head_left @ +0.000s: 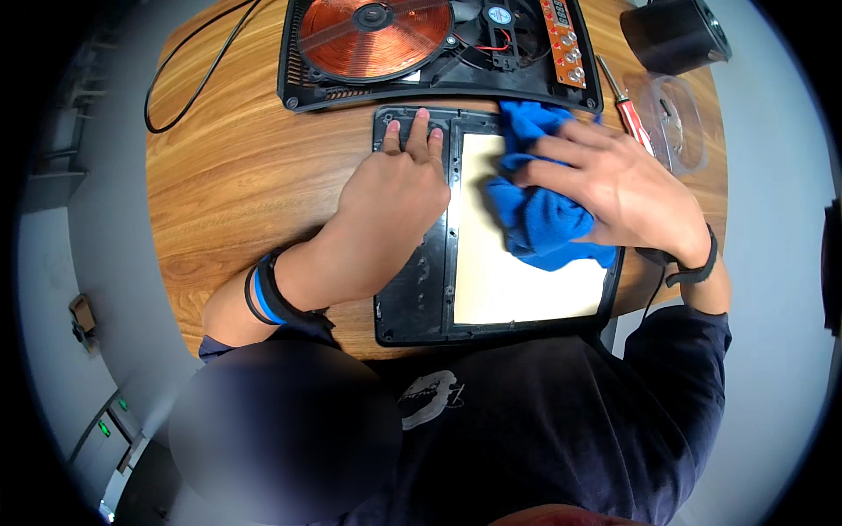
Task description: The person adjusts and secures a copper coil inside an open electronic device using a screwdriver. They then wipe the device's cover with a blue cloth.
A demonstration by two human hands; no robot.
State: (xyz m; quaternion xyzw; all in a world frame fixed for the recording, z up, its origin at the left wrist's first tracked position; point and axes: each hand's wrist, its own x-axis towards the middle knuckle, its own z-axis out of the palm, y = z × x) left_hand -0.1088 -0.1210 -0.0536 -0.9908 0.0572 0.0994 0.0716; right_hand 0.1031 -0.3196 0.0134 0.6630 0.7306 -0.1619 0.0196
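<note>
A black rectangular cover panel (410, 302) with a cream-coloured sheet (526, 294) set in it lies at the near edge of the table. My left hand (399, 188) rests on the panel's far left corner, with several fingers stretched out flat on the black frame. A crumpled blue cloth (548, 219) is gripped in my right hand (614, 180) and lies against the right part of the cream sheet. The cloth hides the panel's far right corner. Just beyond the panel sits an opened induction cooker base (307, 92), showing a round copper coil (377, 57).
A screwdriver (631, 123) with a red and white handle lies right of the cooker base, beside a clear plastic tray (680, 123) with small parts. A black cylindrical container (671, 39) stands at the far right. A black cable (197, 96) loops over the wooden table (254, 188) at left.
</note>
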